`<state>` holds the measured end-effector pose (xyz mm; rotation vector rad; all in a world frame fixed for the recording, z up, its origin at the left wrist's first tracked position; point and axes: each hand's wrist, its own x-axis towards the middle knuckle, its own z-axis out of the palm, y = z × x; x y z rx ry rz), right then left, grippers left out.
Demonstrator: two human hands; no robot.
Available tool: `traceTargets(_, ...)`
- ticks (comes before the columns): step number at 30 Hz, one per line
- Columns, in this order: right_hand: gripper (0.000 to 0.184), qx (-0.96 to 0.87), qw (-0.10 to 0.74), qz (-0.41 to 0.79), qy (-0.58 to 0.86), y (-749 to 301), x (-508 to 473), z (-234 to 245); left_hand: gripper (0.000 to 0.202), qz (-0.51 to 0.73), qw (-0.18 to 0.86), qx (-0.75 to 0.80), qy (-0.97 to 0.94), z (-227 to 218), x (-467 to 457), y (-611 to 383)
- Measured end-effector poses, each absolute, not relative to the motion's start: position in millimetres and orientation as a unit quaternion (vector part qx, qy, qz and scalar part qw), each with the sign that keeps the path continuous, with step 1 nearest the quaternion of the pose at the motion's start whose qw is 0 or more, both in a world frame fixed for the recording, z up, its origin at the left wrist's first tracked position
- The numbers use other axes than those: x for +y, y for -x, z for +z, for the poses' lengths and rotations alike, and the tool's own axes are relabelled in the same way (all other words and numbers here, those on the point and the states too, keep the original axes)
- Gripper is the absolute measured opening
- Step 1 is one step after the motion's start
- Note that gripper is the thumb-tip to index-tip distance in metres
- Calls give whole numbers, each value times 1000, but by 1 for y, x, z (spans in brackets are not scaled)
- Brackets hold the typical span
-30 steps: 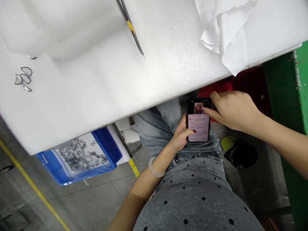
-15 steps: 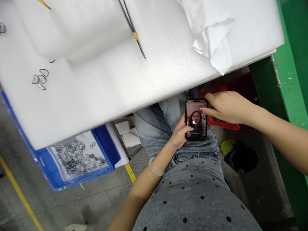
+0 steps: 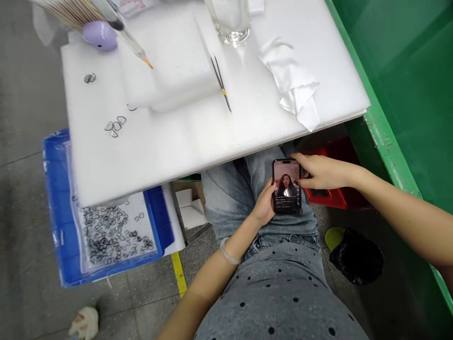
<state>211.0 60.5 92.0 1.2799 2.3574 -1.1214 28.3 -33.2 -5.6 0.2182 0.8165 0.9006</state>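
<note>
A black smartphone (image 3: 286, 200) with a lit screen showing a person is held upright over my lap, just below the table edge. My left hand (image 3: 264, 205) is closed around its left side. Against the phone's upper right side is my right hand (image 3: 320, 171), its index finger at the top corner and its thumb at the screen's right edge; the other fingers are partly hidden. On the white table (image 3: 170, 153) lie tweezers (image 3: 222, 85) with a yellow band, several small D-shaped rings (image 3: 116, 125) and a crumpled white cloth (image 3: 295, 89).
A blue tray (image 3: 65, 255) with many small rings stands at the left under the table edge. On the table are a glass (image 3: 233, 23), a purple holder (image 3: 99, 36) with sticks and a brush (image 3: 136, 47). A green panel (image 3: 396, 75) bounds the right; a red stool-like object (image 3: 331, 198) sits below.
The view has shifted, bringing the glass and purple holder into sight. My right thumb has moved from over the screen to its right edge, and the picture on the phone differs.
</note>
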Motion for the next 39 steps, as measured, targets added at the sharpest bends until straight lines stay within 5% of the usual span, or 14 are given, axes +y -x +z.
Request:
traceTargets(4,85,807,123,-384,-432,-211,60,90,42,426,813,383,-107,-4,-36,-28)
traceTargets(24,104,811,172,-340,-444,-214,58,83,44,413,828,367,-95,-6,-36,-30)
traceTargets(35,91,820,197,-283,-456,-207,57,87,45,402,832,377,-63,-6,-31,-33)
traceTargets(39,98,821,189,-299,-448,-208,58,85,49,398,832,378,-77,-7,-32,-30)
